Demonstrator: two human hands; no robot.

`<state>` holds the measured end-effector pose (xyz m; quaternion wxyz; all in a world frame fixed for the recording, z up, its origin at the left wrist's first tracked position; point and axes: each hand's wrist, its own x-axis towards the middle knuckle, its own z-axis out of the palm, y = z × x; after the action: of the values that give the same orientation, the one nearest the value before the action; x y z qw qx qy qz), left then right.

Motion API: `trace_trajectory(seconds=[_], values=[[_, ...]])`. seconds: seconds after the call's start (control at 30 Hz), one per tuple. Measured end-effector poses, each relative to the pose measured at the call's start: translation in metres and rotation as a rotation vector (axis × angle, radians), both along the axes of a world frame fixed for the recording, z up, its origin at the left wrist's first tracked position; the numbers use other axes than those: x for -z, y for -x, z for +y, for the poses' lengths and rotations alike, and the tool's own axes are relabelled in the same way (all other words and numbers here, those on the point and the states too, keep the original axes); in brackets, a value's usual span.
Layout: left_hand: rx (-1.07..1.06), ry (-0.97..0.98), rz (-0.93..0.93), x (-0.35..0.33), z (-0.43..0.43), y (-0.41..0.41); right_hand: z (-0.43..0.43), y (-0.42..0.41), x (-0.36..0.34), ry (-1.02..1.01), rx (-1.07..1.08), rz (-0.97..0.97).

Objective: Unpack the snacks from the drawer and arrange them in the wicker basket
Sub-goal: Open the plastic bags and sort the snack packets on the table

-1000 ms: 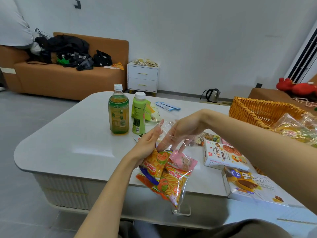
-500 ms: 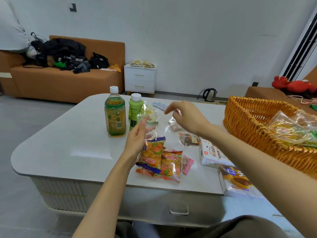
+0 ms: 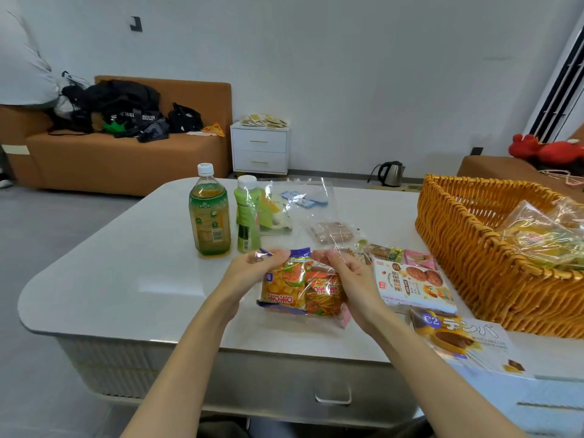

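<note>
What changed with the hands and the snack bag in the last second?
The snack bag, held up in the air a second ago, now lies on the table. The right hand, which had reached toward the far packets, came back; it and the left hand now pinch the bag's top. The tea bottle, green bottle and wicker basket stayed put.

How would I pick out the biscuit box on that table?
Find the wicker basket on the white table's right side. The biscuit box lies flat just left of its near wall. It is white with round brown biscuits pictured; the box nearer the edge shows a purple C2 badge.
</note>
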<state>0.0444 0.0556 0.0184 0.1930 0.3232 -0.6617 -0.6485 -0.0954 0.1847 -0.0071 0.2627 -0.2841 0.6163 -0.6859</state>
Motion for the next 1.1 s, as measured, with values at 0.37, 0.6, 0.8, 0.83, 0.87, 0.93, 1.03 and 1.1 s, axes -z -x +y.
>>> trace_trajectory(seconds=[0.37,0.6,0.8,0.83,0.87,0.93,1.03,1.1], values=[[0.055,0.052,0.048,0.012,-0.009,0.008,0.010,0.005,-0.011,-0.083,-0.140,0.063],[-0.053,-0.093,0.137,0.023,0.006,0.015,0.015,-0.004,-0.011,0.016,-0.111,0.029],[-0.063,0.123,0.099,0.015,0.003,0.005,0.017,-0.016,-0.015,0.085,-0.116,-0.033],[-0.046,0.112,0.102,0.014,0.003,0.003,0.019,-0.015,-0.017,0.096,-0.099,-0.046],[-0.023,0.097,0.108,0.013,0.003,0.003,0.020,-0.014,-0.018,0.114,-0.079,-0.078],[0.016,0.063,0.088,0.011,0.004,0.002,0.021,-0.011,-0.022,0.144,-0.059,-0.182],[-0.004,0.045,-0.003,0.015,0.012,0.005,0.023,-0.009,-0.024,0.123,-0.090,-0.183],[-0.009,0.003,-0.042,0.019,0.017,0.008,0.023,-0.011,-0.023,0.110,-0.106,-0.142]])
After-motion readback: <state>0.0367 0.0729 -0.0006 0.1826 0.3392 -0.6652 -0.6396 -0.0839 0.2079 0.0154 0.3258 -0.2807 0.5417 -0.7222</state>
